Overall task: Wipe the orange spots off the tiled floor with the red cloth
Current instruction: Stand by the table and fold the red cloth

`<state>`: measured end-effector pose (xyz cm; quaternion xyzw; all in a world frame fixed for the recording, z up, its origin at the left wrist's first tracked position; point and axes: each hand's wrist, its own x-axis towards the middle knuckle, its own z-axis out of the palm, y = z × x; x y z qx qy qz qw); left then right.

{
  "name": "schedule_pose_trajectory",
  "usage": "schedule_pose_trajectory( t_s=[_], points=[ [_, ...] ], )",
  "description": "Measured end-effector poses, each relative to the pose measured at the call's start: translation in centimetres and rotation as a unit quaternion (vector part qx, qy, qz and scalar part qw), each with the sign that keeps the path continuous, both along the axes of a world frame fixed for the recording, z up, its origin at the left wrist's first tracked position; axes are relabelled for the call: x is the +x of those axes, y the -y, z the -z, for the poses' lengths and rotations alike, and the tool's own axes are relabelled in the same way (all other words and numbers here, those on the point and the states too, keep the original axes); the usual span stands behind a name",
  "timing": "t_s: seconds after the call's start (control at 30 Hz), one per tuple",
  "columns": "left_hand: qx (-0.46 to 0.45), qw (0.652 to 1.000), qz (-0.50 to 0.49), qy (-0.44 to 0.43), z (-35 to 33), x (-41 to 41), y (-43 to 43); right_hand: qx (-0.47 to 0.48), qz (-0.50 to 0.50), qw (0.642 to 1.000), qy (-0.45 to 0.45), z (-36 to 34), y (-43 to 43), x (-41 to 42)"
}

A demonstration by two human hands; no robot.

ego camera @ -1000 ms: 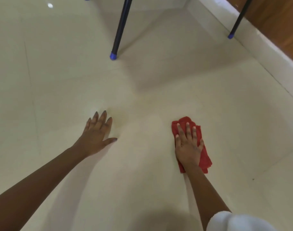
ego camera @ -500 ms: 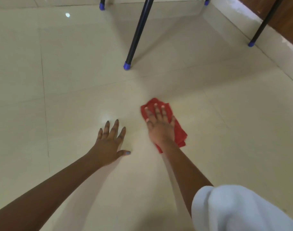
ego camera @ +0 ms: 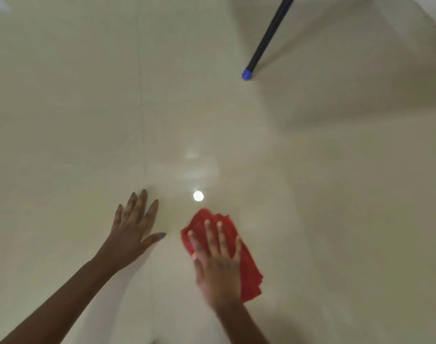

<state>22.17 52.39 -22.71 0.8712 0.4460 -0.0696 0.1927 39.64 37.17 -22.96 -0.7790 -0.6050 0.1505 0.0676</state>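
- Head view: the red cloth (ego camera: 246, 264) is seen lying crumpled on the cream tiled floor (ego camera: 63, 120), low and slightly right of the middle of the picture.
- The right hand (ego camera: 218, 264) is laid flat on top of the cloth, palm down, with the fingers (ego camera: 207, 232) stretched out and slightly spread; nothing is pinched, the cloth is only pressed under the palm.
- The left hand (ego camera: 132, 232) is placed flat on the bare floor just beside the cloth, to its left, with fingers splayed and the thumb pointed toward the cloth; nothing is held in it.
- A bright round light reflection (ego camera: 198, 195) is seen on the glossy tile just beyond the cloth.
- A dark furniture leg (ego camera: 269, 33) with a blue foot cap (ego camera: 247, 74) is stood on the floor at upper right, well apart from both hands.
- No orange spots can be made out; the picture is somewhat blurred.
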Motion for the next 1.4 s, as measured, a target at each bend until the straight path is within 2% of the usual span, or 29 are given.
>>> schedule_pose_trajectory(
  t_s=[0.17,0.33,0.4,0.5,0.57,0.63,0.7,0.73,0.83,0.9,1.0,1.1,1.13,1.17,1.23,1.33,1.4],
  points=[
    [0.012,0.995,-0.099,-0.004,-0.4,-6.0,-0.1,0.01,-0.115,0.993,-0.036,-0.5,-4.3,-6.7],
    [0.028,0.991,-0.131,-0.004,-0.3,-8.8,-2.2,0.021,-0.218,0.975,-0.028,0.2,-15.2,-7.4],
    [0.026,0.992,-0.121,-0.008,-0.1,-8.9,-3.2,0.036,-0.201,0.979,-0.009,0.3,-20.0,-6.4],
    [0.0,0.995,-0.094,-0.022,-0.3,-7.5,-4.0,0.017,-0.114,0.993,0.009,0.2,-23.9,-3.4],
    [-0.052,0.991,-0.12,-0.018,-1.5,-6.4,-4.0,0.014,-0.059,0.998,0.016,-0.7,-23.7,-1.9],
    [-0.134,0.977,-0.166,0.002,-3.6,-5.0,-3.8,0.029,-0.029,0.999,-0.036,-1.9,-22.1,-1.5],
    [-0.223,0.944,-0.235,0.064,-6.6,-3.0,-3.4,0.025,-0.006,0.981,-0.192,-3.2,-20.6,-1.6],
    [-0.271,0.914,-0.283,0.104,-8.5,-1.9,-3.2,0.007,0.02,0.959,-0.281,-4.7,-20.1,-1.6],
    [-0.388,0.794,-0.406,0.233,-15.2,0.5,-2.8,-0.043,0.131,0.865,-0.482,-11.9,-18.8,-1.5],
    [-0.437,0.741,-0.419,0.29,-21.0,1.5,-2.3,-0.056,0.158,0.804,-0.571,-18.6,-17.4,-1.6],
    [-0.448,0.717,-0.416,0.335,-29.7,2.2,-0.7,-0.048,0.199,0.742,-0.638,-28.6,-14.5,-1.9],
    [-0.422,0.693,-0.45,0.373,-39.2,2.4,0.5,0.001,0.306,0.641,-0.704,-39.0,-11.0,-1.3],
    [-0.421,0.687,-0.453,0.38,-41.9,2.3,0.7,0.01,0.341,0.619,-0.707,-41.6,-10.1,-0.8],
    [-0.428,0.682,-0.453,0.383,-45.5,2.1,0.8,0.014,0.374,0.607,-0.701,-44.9,-9.1,-0.2],
    [-0.443,0.666,-0.444,0.405,-51.6,2.3,1.4,0.003,0.407,0.616,-0.674,-50.9,-7.3,1.0],
    [-0.481,0.617,-0.431,0.451,-60.6,3.0,2.4,-0.095,0.392,0.693,-0.598,-60.0,-5.5,2.7],
    [-0.509,0.562,-0.429,0.491,-65.5,3.8,3.3,-0.151,0.365,0.705,-0.589,-65.8,-4.8,3.6]
  ],
)
